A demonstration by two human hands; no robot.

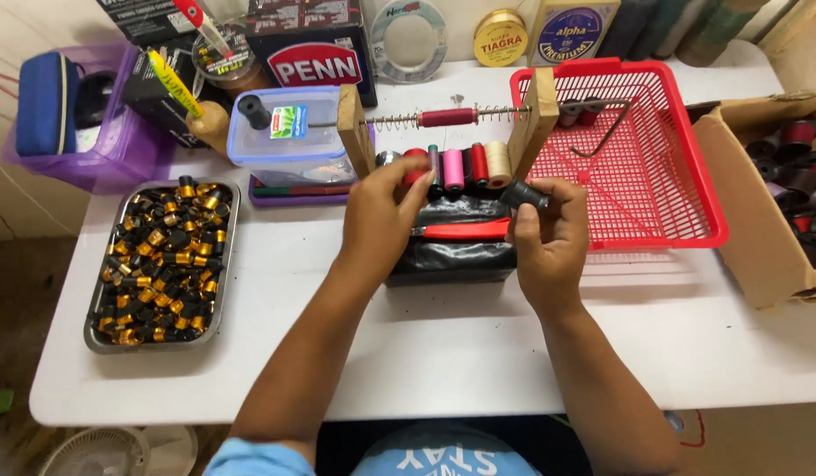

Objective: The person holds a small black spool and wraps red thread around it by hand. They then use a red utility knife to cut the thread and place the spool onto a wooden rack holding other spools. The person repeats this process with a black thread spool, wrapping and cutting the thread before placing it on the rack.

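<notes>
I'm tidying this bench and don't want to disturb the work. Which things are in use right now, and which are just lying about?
In use:
right hand holding a small black spool
left hand at the row of thread spools
wooden winding frame

Lying about:
red basket
metal tray of black and gold rings
clear plastic box
cardboard box of spools
red-handled tool
</notes>
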